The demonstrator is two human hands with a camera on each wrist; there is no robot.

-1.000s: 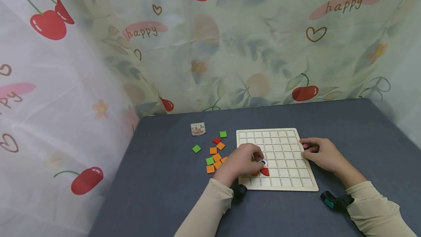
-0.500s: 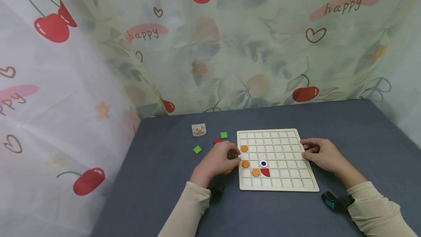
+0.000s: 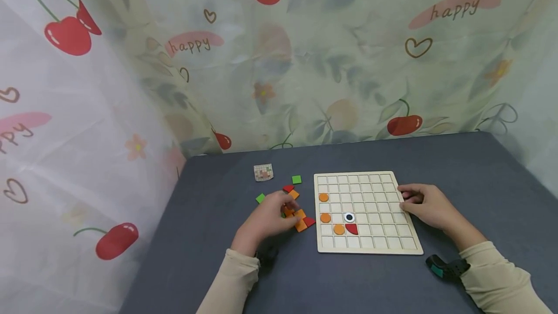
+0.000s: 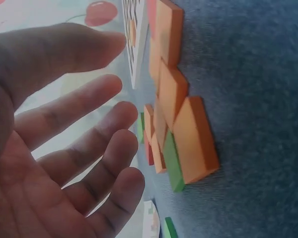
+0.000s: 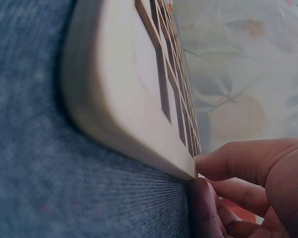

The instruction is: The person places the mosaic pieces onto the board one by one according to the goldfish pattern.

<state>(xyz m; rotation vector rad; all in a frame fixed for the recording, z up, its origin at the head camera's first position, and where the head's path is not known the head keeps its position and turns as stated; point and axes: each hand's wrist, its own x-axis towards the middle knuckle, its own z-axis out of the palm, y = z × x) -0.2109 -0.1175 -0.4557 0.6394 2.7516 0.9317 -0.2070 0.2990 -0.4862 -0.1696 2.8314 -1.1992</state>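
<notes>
My left hand (image 3: 270, 214) hovers over a pile of small tiles left of the board. Its fingers are spread and loosely bent in the left wrist view, with nothing between them. Beside the fingertips lie orange square tiles (image 4: 193, 144) and a green tile (image 4: 174, 161); the hand hides part of the pile in the head view. My right hand (image 3: 429, 205) holds the right edge of a pale wooden grid board (image 3: 370, 212) with thumb and fingertips. On the board sit orange discs (image 3: 339, 229), a white disc with a black centre (image 3: 349, 217) and a red quarter-round piece (image 3: 351, 228).
A small patterned card (image 3: 263, 172) lies behind the pile. One green square (image 3: 297, 179) is near the board's far left corner, and a red piece (image 3: 308, 221) lies close to the board's left edge. The dark table (image 3: 196, 236) meets a printed curtain behind.
My left hand has left the black-and-white disc on the board and moved left to the tile pile, uncovering the orange discs and red piece. The right hand stays at the board's edge.
</notes>
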